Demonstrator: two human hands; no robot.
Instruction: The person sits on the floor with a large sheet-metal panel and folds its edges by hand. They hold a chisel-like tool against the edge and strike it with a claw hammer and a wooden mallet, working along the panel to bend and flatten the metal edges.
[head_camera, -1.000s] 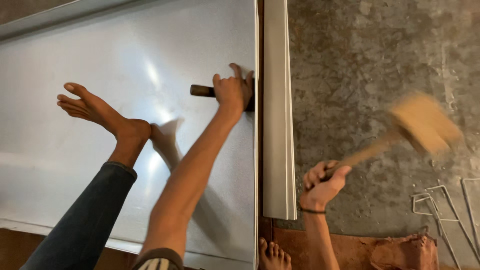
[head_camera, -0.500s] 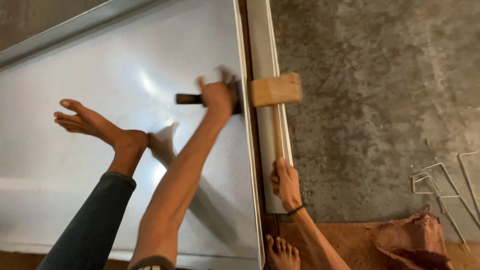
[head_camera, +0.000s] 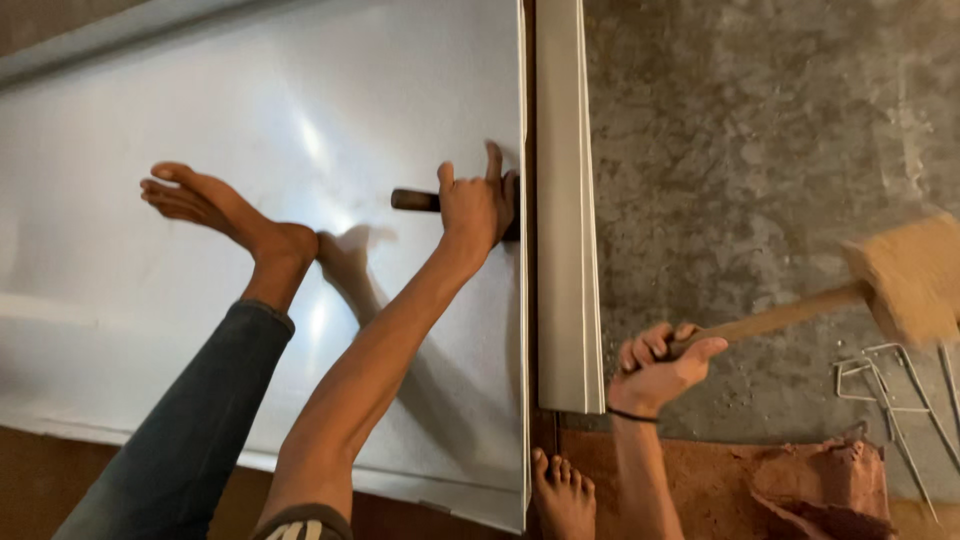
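— What do you see?

— I see my left hand (head_camera: 478, 205) pressing a dark-handled tool (head_camera: 415, 200) flat on a big shiny metal sheet (head_camera: 200, 120), right at its edge.

— And the other hand?

— My right hand (head_camera: 658, 368) has its grip closed around a wooden mallet (head_camera: 905, 280), held out over the grey floor (head_camera: 740, 150). A bare foot (head_camera: 215, 205) rests on the sheet.

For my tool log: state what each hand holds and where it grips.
Right hand grips the wooden mallet at its handle's end. Left hand presses a dark-handled tool near its front onto the metal sheet.
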